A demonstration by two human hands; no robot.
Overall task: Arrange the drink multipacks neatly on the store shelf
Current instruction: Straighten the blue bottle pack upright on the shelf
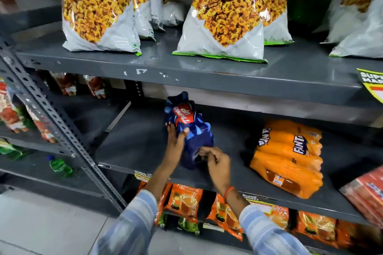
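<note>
While the left hand (175,141) presses its fingers and thumb against the left side of a blue Thums Up multipack (189,130), the right hand (215,158) pinches the wrap at the pack's near end, fingers curled in tight. Both hands hold that one pack. It lies lengthwise on the grey middle shelf (145,151), its far end reaching toward the back under the shelf above, its near end close to the front edge. Both arms wear pale blue striped sleeves, and an orange thread band (229,191) circles the right wrist.

To the right, well apart from the blue pack, an orange Fanta multipack (290,157) lies on the same shelf, turned at an angle. At the far right edge a red pack (369,190) juts into sight, too cut off to read.

On the upper shelf (228,72) stand tall white and green snack bags (228,12), one reading "Garam". Below the middle shelf, orange tea packets (184,201) stand in a row. On the neighbouring rack to the left, a green bottle (60,166) lies on its side.
</note>
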